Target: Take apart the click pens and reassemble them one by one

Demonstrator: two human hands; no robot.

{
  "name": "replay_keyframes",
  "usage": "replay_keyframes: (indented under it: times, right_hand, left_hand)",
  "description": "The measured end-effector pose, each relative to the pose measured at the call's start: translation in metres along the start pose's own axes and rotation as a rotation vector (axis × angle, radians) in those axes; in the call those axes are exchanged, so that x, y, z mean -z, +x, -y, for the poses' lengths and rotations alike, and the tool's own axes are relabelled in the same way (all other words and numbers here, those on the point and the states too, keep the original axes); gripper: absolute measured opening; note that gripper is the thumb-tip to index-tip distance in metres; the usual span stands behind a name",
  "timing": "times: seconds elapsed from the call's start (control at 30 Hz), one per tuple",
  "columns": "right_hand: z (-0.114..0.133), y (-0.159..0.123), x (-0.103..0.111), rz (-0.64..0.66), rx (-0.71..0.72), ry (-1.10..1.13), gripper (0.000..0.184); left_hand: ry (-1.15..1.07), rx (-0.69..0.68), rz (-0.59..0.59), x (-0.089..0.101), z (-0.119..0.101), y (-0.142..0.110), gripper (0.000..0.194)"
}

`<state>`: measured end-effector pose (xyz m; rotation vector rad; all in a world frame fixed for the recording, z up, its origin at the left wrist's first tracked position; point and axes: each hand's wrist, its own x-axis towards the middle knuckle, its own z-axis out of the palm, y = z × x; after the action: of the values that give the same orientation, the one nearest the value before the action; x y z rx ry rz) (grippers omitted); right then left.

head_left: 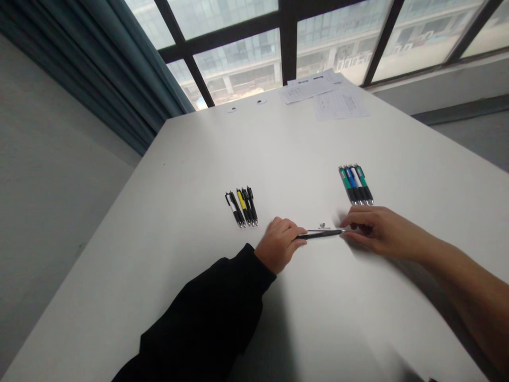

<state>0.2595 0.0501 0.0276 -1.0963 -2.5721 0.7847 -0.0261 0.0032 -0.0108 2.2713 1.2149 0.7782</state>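
My left hand (279, 242), in a black sleeve, is closed on one end of a dark pen (320, 234) that lies level just above the white table (199, 297). My right hand (376, 229) pinches the pen's other end, fingers closed. A tiny pale part (322, 225) lies on the table just behind the pen. A row of several black, white and yellow pens (242, 207) lies to the left of my hands. Another row of green, blue and white pens (356, 184) lies just beyond my right hand.
Printed paper sheets (326, 95) lie at the table's far edge by the window. Two small round marks (246, 105) sit near that edge. A teal curtain (99, 69) hangs at the left, beside a grey wall.
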Motion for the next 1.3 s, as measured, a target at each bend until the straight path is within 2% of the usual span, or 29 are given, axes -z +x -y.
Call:
replay_keyframes:
  times: [0.13, 0.3, 0.4, 0.57, 0.67, 0.77, 0.9, 1.07, 1.3]
  right_hand:
    - [-0.001, 0.001, -0.003, 0.021, 0.041, 0.000, 0.019]
    - [0.007, 0.002, -0.007, 0.077, 0.047, 0.024, 0.017]
    - [0.012, 0.002, -0.008, 0.078, 0.029, 0.066, 0.013]
    - [0.012, -0.002, -0.006, 0.050, -0.105, 0.236, 0.008]
    - [0.014, -0.003, -0.004, -0.025, -0.137, 0.381, 0.010]
    - [0.014, -0.003, -0.004, -0.147, -0.142, 0.533, 0.018]
    - [0.008, -0.003, -0.003, -0.249, -0.180, 0.720, 0.023]
    - [0.005, -0.004, -0.002, -0.344, -0.226, 1.071, 0.028]
    - [0.002, -0.009, -0.005, -0.330, -0.269, 1.266, 0.034]
  left_hand:
    - [-0.362, 0.093, -0.067, 0.005, 0.002, 0.001, 0.029]
    - [-1.022, 0.350, -0.154, 0.000, 0.006, 0.002, 0.048]
    - [-1.197, 0.419, -0.169, 0.001, 0.002, 0.003, 0.051]
    - [-1.277, 0.452, -0.237, 0.012, -0.004, 0.006, 0.050]
    - [-1.354, 0.445, -0.202, 0.014, -0.004, 0.005, 0.061]
    - [-1.412, 0.444, -0.117, 0.012, -0.003, 0.004, 0.069]
    - [-1.375, 0.419, 0.061, 0.009, -0.003, 0.002, 0.054]
    - [-1.228, 0.384, 0.365, 0.010, -0.007, 0.001, 0.041]
    - [-1.138, 0.366, 0.441, 0.013, -0.011, -0.003, 0.041]
